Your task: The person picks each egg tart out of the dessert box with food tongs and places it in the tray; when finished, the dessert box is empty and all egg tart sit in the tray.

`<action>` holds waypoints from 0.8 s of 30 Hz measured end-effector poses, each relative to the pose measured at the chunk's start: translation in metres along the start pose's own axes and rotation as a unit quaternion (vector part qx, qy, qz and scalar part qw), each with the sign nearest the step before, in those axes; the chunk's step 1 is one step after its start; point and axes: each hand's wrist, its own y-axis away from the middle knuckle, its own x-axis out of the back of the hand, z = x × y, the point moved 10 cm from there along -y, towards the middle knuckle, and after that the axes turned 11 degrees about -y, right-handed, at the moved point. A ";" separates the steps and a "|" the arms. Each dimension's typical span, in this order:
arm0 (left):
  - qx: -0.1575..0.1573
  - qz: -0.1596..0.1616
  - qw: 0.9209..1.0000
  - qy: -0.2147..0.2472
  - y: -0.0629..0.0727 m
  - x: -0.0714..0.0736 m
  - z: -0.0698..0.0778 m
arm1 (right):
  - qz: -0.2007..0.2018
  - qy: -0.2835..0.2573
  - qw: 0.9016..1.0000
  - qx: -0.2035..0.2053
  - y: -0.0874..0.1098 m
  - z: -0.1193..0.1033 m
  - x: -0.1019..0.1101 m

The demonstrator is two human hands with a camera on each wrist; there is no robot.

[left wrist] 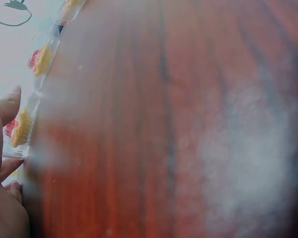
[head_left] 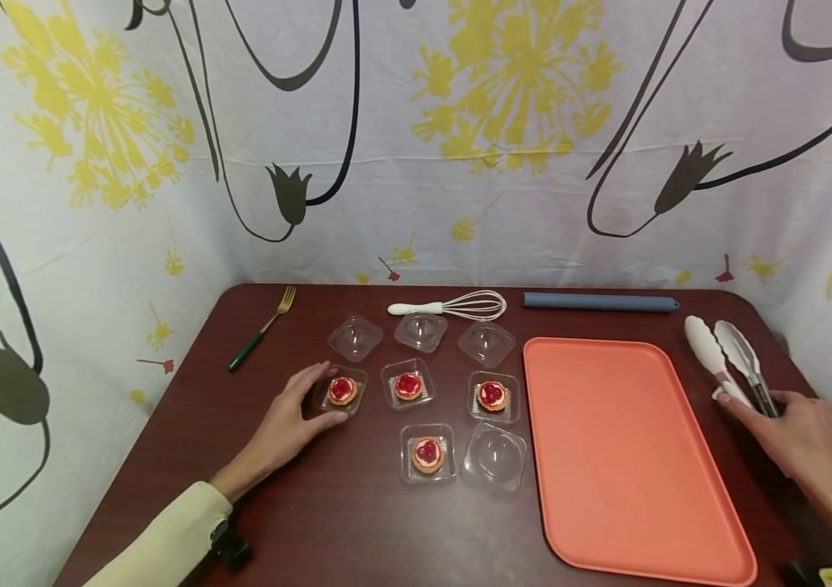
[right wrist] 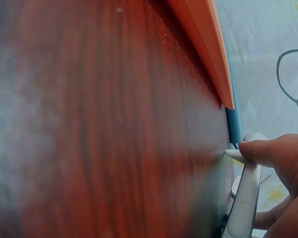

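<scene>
My left hand [head_left: 289, 420] reaches around the leftmost clear plastic container [head_left: 359, 401], thumb at its near edge and fingers at its far edge. A red-topped tart [head_left: 342, 390] sits inside. In the left wrist view, the thumb and fingertips lie beside that container; the palm's grip is partly hidden. My right hand [head_left: 801, 432] grips the handle end of tongs [head_left: 735, 359] with white heads, at the table's right side. The right wrist view shows the thumb on the tongs' handle [right wrist: 246, 198]. More tarts lie in open containers [head_left: 407, 383], [head_left: 493, 397], [head_left: 427, 454] near the middle.
An orange tray [head_left: 621, 456] lies between the containers and the tongs. Clear lids [head_left: 355, 338] form a row behind the tarts, with another lid [head_left: 495, 458] in front. Along the back are a whisk [head_left: 453, 306] and blue rod [head_left: 599, 302]; a fork [head_left: 262, 330] lies left.
</scene>
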 end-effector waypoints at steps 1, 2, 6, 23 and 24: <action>-0.001 0.002 1.000 0.000 0.000 0.000 0.000 | -0.001 0.001 1.000 -0.005 0.000 0.001 0.000; -0.002 0.004 1.000 0.002 0.001 0.000 0.001 | -0.001 -0.001 1.000 -0.009 0.001 0.001 0.000; -0.008 0.010 1.000 0.009 0.001 0.000 0.003 | 0.000 -0.026 0.999 -0.040 0.003 0.006 0.001; -0.003 0.015 1.000 0.016 0.003 0.000 0.003 | 0.031 -0.052 0.998 0.036 0.015 -0.026 0.016; -0.003 0.016 1.000 0.016 0.003 0.000 0.003 | 0.026 -0.051 0.998 0.039 0.016 -0.031 0.016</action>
